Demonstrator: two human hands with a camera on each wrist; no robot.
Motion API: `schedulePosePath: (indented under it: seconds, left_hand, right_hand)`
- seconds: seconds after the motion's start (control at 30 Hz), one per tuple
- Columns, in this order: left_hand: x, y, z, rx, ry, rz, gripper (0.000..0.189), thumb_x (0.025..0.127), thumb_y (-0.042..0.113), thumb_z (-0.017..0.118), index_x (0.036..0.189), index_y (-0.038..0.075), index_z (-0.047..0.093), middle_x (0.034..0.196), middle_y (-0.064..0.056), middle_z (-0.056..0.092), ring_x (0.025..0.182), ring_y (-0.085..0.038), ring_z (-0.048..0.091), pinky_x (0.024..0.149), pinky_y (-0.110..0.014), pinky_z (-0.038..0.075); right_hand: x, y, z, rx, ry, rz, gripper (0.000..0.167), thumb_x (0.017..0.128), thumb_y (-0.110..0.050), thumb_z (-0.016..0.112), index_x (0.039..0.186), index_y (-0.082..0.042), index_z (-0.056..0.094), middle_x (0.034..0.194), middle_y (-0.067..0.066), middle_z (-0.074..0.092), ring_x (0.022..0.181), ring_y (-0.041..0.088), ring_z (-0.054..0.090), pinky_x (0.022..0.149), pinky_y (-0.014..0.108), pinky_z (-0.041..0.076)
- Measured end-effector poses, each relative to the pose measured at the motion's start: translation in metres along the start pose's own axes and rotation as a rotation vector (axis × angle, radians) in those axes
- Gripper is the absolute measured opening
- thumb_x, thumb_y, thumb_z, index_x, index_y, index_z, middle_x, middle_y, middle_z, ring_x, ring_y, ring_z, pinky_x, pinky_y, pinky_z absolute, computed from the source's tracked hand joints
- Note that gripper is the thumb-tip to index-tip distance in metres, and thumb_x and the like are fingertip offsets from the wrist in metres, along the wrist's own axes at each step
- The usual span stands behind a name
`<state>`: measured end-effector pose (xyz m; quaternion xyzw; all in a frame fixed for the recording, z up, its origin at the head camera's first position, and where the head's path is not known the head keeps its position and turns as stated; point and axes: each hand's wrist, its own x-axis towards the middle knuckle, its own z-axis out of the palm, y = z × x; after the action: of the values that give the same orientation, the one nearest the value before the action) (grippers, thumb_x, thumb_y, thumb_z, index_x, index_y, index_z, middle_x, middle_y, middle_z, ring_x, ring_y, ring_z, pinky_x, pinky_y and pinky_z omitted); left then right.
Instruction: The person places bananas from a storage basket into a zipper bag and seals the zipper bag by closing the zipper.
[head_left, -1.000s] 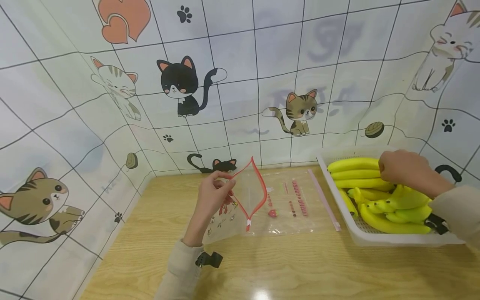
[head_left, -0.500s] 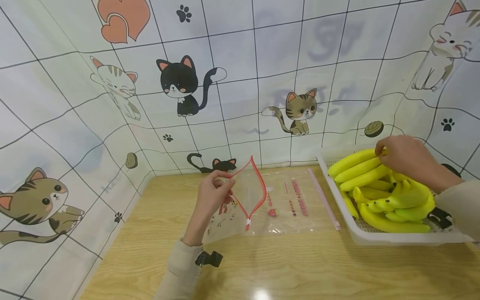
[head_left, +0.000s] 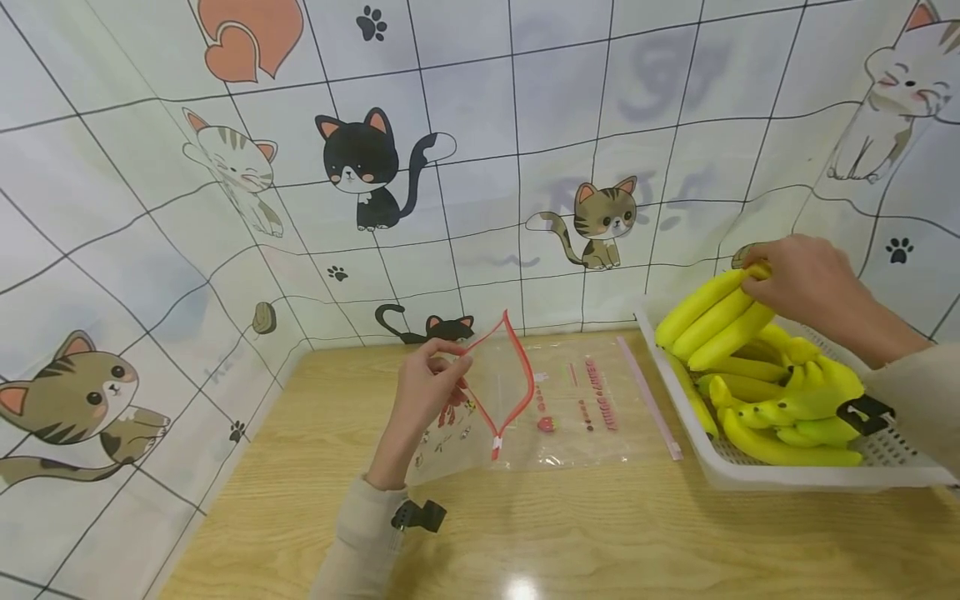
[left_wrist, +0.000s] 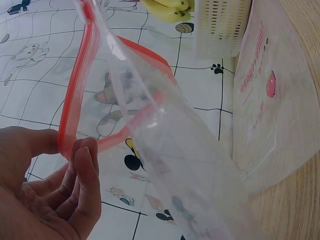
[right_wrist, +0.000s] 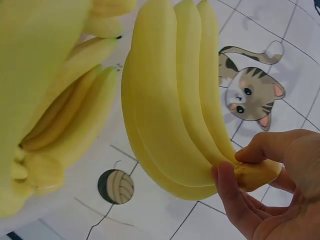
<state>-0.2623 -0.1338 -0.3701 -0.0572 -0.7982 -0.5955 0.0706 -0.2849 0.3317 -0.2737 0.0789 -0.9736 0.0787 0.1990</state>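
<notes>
My left hand pinches the edge of a clear zip bag with a red zipper rim, its mouth spread apart in a diamond shape. In the left wrist view the thumb and fingertips grip one corner of that rim. Over at the right, my right hand holds a bunch of bananas by its stem, tilted, above the back of a white basket. The right wrist view shows thumb and fingers around the stem, with the bananas hanging down from it. More bananas lie in the basket.
A second clear bag with a pink zipper strip and pink print lies flat on the wooden table, between the held bag and the basket. Behind the table rises a wall covering printed with cats.
My right hand has risen from the basket, lifting the stem end of the banana bunch and tipping it up. The left hand and the red-rimmed bag have stayed in place.
</notes>
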Motion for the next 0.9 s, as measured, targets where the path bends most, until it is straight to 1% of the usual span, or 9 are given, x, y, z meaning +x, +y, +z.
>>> schedulePosePath:
  seconds: [0.1, 0.23, 0.37, 0.47, 0.53, 0.6, 0.8, 0.9]
  left_hand:
    - [0.000, 0.000, -0.001, -0.005, 0.001, 0.000, 0.020, 0.097, 0.018, 0.073, 0.114, 0.009, 0.071, 0.066, -0.006, 0.067, 0.050, -0.020, 0.066, 0.052, -0.031, 0.058]
    - [-0.001, 0.000, -0.001, -0.007, 0.002, -0.002, 0.019, 0.097, 0.018, 0.073, 0.113, 0.009, 0.071, 0.065, -0.006, 0.066, 0.049, -0.017, 0.065, 0.051, -0.030, 0.058]
    - [0.000, 0.000, -0.001, -0.011, 0.003, -0.001, 0.020, 0.097, 0.019, 0.073, 0.114, 0.009, 0.071, 0.066, -0.006, 0.067, 0.050, -0.019, 0.066, 0.050, -0.029, 0.057]
    - [0.001, -0.001, -0.001, -0.010, 0.001, -0.001, 0.022, 0.097, 0.019, 0.073, 0.116, 0.007, 0.071, 0.067, -0.007, 0.067, 0.051, -0.019, 0.066, 0.051, -0.028, 0.057]
    - [0.001, -0.001, -0.001, -0.013, -0.001, -0.001, 0.023, 0.097, 0.020, 0.073, 0.116, 0.007, 0.071, 0.067, -0.008, 0.067, 0.052, -0.020, 0.067, 0.051, -0.029, 0.057]
    - [0.001, -0.001, -0.002, -0.014, -0.003, 0.000, 0.022, 0.097, 0.020, 0.073, 0.115, 0.008, 0.071, 0.068, -0.008, 0.067, 0.053, -0.023, 0.068, 0.052, -0.029, 0.058]
    - [-0.001, 0.001, -0.002, -0.013, -0.004, 0.008, 0.019, 0.097, 0.020, 0.073, 0.113, 0.010, 0.071, 0.067, -0.007, 0.067, 0.059, -0.037, 0.070, 0.052, -0.030, 0.058]
    - [-0.002, 0.003, -0.002, -0.008, -0.003, 0.011, 0.019, 0.097, 0.019, 0.073, 0.113, 0.010, 0.071, 0.066, -0.006, 0.067, 0.059, -0.037, 0.070, 0.052, -0.029, 0.058]
  right_hand:
    - [0.005, -0.011, -0.004, 0.009, 0.034, -0.014, 0.029, 0.091, -0.010, 0.063, 0.112, 0.008, 0.072, 0.098, 0.031, 0.070, 0.069, 0.030, 0.049, 0.050, 0.033, 0.036]
    - [0.011, -0.031, -0.010, 0.028, 0.078, -0.036, 0.028, 0.092, -0.011, 0.065, 0.112, 0.007, 0.072, 0.097, 0.030, 0.069, 0.077, 0.034, 0.054, 0.053, 0.035, 0.039]
    - [0.014, -0.057, -0.017, 0.068, 0.127, -0.067, 0.027, 0.093, -0.012, 0.065, 0.112, 0.005, 0.073, 0.100, 0.029, 0.070, 0.084, 0.036, 0.058, 0.058, 0.036, 0.040]
    - [0.013, -0.077, -0.021, 0.101, 0.167, -0.096, 0.025, 0.093, -0.012, 0.065, 0.111, 0.003, 0.075, 0.101, 0.028, 0.072, 0.085, 0.035, 0.059, 0.059, 0.036, 0.041]
    - [0.011, -0.089, -0.022, 0.127, 0.178, -0.113, 0.024, 0.093, -0.012, 0.066, 0.110, 0.001, 0.076, 0.101, 0.027, 0.071, 0.086, 0.034, 0.059, 0.059, 0.036, 0.041]
    - [0.010, -0.101, -0.022, 0.156, 0.187, -0.135, 0.023, 0.093, -0.012, 0.067, 0.110, 0.000, 0.076, 0.103, 0.026, 0.071, 0.087, 0.034, 0.060, 0.060, 0.037, 0.043]
    - [0.008, -0.133, -0.015, 0.226, 0.198, -0.181, 0.021, 0.092, -0.012, 0.069, 0.108, -0.001, 0.078, 0.100, 0.023, 0.073, 0.088, 0.032, 0.060, 0.063, 0.037, 0.042]
    - [0.007, -0.146, -0.009, 0.252, 0.204, -0.197, 0.021, 0.090, -0.011, 0.070, 0.107, -0.001, 0.078, 0.096, 0.020, 0.073, 0.083, 0.029, 0.057, 0.064, 0.036, 0.041]
